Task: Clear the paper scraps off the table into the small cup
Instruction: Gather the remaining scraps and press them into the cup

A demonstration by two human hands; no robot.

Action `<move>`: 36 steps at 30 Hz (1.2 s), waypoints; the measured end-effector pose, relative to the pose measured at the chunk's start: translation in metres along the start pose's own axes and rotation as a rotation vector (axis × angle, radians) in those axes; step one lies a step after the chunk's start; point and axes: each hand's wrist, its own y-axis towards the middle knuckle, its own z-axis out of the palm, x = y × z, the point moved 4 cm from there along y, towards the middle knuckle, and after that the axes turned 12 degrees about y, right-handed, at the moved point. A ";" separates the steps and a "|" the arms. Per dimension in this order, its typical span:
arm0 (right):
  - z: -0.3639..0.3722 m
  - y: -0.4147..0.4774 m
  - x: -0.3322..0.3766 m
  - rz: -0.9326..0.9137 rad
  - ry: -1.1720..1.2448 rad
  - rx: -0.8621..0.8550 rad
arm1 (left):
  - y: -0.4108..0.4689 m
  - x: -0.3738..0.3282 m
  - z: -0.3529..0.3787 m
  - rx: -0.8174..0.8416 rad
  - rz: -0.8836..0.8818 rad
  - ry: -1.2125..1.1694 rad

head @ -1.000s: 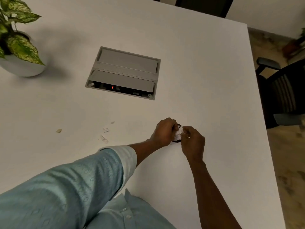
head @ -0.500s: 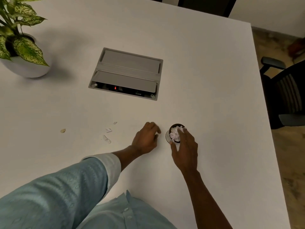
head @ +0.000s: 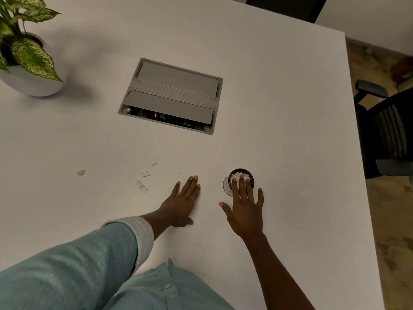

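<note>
Small dark-rimmed clear cup (head: 238,181) stands on the white matte surface (head: 279,108), packed with crumpled white paper. Right hand (head: 244,208) splayed, fingertips (head: 241,178) on the wad; nothing gripped. Left hand (head: 182,201) flat, fingers spread, empty. Torn white paper scraps (head: 142,186) lie left of it; a tan fleck (head: 81,172) further left. Judgement: tamp gently, steady the cup, then pinch scraps one by one.

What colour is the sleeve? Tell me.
Light blue-green, with a faint diamond pattern: sleeve, head view.
</note>
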 end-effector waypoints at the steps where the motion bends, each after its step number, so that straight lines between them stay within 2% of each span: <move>1: -0.001 0.002 0.001 0.003 -0.002 0.015 | 0.001 0.000 0.000 0.006 0.000 0.008; 7: -0.007 0.011 0.004 0.046 0.014 0.092 | 0.001 0.002 0.000 0.041 0.001 0.019; 14: -0.022 -0.002 0.011 0.018 0.151 -0.204 | 0.000 0.007 -0.003 0.049 -0.001 0.001; 23: -0.005 0.003 0.010 0.033 0.069 -0.177 | -0.015 0.024 -0.001 0.006 0.014 -0.042; 27: -0.011 0.002 0.013 0.044 0.068 -0.329 | -0.032 0.037 0.010 -0.018 -0.011 -0.070; 30: -0.016 0.000 0.028 -0.059 0.075 -0.480 | -0.043 0.044 0.017 -0.014 -0.047 -0.171; 32: -0.018 0.003 0.044 -0.176 0.130 -0.524 | -0.051 0.050 0.019 -0.022 -0.066 -0.236; 34: -0.016 0.008 0.068 -0.284 0.242 -0.471 | -0.062 0.059 0.020 -0.056 -0.106 -0.312; 36: -0.009 0.014 0.095 -0.336 0.351 -0.338 | -0.075 0.070 0.022 -0.113 -0.175 -0.402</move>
